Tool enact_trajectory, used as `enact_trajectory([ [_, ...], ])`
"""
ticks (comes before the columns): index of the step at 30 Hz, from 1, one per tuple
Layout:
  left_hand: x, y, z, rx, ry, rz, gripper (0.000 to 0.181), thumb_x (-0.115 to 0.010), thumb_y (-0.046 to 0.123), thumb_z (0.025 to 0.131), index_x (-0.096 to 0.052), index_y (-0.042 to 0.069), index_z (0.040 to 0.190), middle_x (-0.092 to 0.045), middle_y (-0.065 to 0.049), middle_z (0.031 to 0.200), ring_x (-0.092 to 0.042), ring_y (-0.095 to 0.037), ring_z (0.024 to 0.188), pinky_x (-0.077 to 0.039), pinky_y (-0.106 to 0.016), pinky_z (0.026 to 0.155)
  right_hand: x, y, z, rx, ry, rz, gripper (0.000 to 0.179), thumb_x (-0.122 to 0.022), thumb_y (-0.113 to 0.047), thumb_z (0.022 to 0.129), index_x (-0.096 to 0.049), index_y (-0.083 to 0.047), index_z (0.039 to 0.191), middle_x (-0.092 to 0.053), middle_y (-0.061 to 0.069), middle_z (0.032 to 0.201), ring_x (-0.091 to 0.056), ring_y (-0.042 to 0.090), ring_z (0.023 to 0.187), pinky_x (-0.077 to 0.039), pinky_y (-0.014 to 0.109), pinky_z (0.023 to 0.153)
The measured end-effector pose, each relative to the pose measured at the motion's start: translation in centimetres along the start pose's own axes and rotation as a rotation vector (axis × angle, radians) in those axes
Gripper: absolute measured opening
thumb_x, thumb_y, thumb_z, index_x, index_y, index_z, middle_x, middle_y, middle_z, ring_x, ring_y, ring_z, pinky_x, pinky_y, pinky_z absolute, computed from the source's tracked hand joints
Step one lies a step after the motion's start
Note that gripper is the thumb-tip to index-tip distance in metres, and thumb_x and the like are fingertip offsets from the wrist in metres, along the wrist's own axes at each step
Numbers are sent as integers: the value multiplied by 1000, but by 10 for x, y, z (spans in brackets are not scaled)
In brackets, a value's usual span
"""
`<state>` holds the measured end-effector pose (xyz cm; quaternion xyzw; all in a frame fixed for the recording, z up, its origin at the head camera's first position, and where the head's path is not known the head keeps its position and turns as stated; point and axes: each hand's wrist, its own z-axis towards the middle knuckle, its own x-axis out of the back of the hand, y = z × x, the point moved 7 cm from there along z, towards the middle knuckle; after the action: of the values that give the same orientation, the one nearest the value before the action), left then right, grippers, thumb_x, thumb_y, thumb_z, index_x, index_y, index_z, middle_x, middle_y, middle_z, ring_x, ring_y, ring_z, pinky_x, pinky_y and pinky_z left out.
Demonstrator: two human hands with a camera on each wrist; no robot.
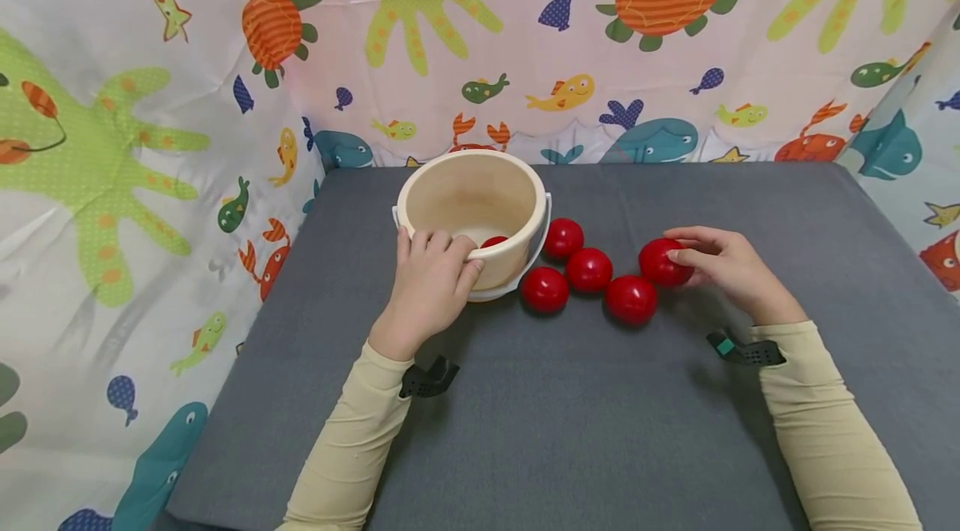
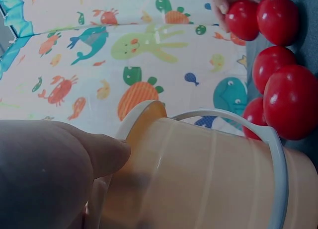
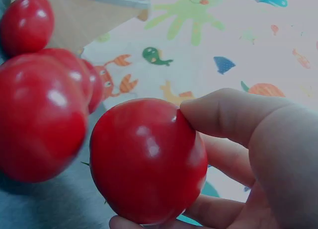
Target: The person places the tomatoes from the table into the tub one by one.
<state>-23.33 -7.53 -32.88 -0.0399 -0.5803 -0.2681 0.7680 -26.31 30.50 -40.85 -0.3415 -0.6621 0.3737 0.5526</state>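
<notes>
Right hand (image 1: 726, 268): I see thumb and fingers pinching a red tomato (image 1: 662, 264); whether it clears the gray tabletop (image 1: 585, 431) I cannot tell. Left hand (image 1: 429, 289): fingers hooked over the rim of the cream bucket (image 1: 498, 271), thumb outside, gripping. Just beside those fingers, inside, I note part of another tomato (image 1: 493, 242). Four loose tomatoes (image 1: 589, 270) lie between the two hands' fingers. White handle (image 2: 280, 179) hangs beyond the left thumb.

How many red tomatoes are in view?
6: one tomato in the right hand, four tomatoes on the gray table beside the bucket, and one tomato inside, where the bucket's wall may hide more.
</notes>
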Motion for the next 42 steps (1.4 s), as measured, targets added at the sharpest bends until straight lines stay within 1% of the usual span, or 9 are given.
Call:
enact_trajectory([
  [9,0,0,0,2,1,-1,19,-57,28,103,-66,12,108,-62,-13,105,-49,-40,121,-15,-74,118,16,-35,7,18,54,-24,55,-65,-31,100,-50,-5,146,-59,-24,109,-61,4,98,-60,25,76],
  [13,0,1,0,0,-1,0,19,-57,28,103,-66,12,108,-62,-13,105,-49,-41,121,-15,-75,118,18,-59,13,41,76,-18,55,-65,-32,100,-51,-6,146,-60,-24,110,-61,4,101,-59,22,77],
  [19,-1,-2,-1,4,-2,0,19,-57,28,103,-66,12,109,-62,-13,104,-48,-40,121,-15,-74,118,10,-102,30,103,66,19,54,-66,-32,99,-53,-7,145,-62,-18,116,-61,7,104,-60,21,77],
  [23,0,-1,0,0,2,-6,19,-56,27,103,-66,13,109,-62,-13,104,-48,-39,121,-14,-74,118,-2,-131,42,140,40,46,52,-66,-29,99,-55,-9,145,-63,-6,126,-60,11,108,-60,21,77],
  [27,-1,-1,1,1,-2,-6,19,-55,27,104,-66,13,110,-62,-13,105,-48,-39,121,-14,-74,118,-19,-157,51,173,10,42,48,-65,-27,99,-57,-12,144,-61,8,136,-61,15,110,-60,22,76],
  [30,-2,-3,2,6,-9,-7,19,-55,28,104,-66,13,111,-62,-13,106,-48,-39,122,-14,-74,119,-34,-173,59,193,-15,32,47,-65,-26,99,-57,-12,143,-60,14,140,-62,17,111,-60,22,75],
  [35,-2,-5,1,12,-19,-2,20,-55,28,104,-66,13,111,-62,-13,107,-48,-39,123,-14,-73,119,-59,-192,73,205,-44,11,47,-65,-23,98,-58,-12,143,-61,16,141,-63,27,118,-61,23,76],
  [39,-2,-4,1,12,-23,-6,20,-55,28,104,-65,14,112,-62,-12,107,-48,-38,122,-14,-73,120,-80,-205,85,212,-69,-15,46,-67,-23,97,-60,-14,142,-62,16,141,-64,32,122,-62,27,78],
  [42,-2,-4,2,9,-25,-8,21,-55,28,104,-65,13,114,-63,-13,108,-47,-37,123,-14,-73,119,-96,-215,94,235,-93,-10,44,-67,-20,96,-62,-12,139,-63,17,139,-65,34,121,-63,33,78],
])
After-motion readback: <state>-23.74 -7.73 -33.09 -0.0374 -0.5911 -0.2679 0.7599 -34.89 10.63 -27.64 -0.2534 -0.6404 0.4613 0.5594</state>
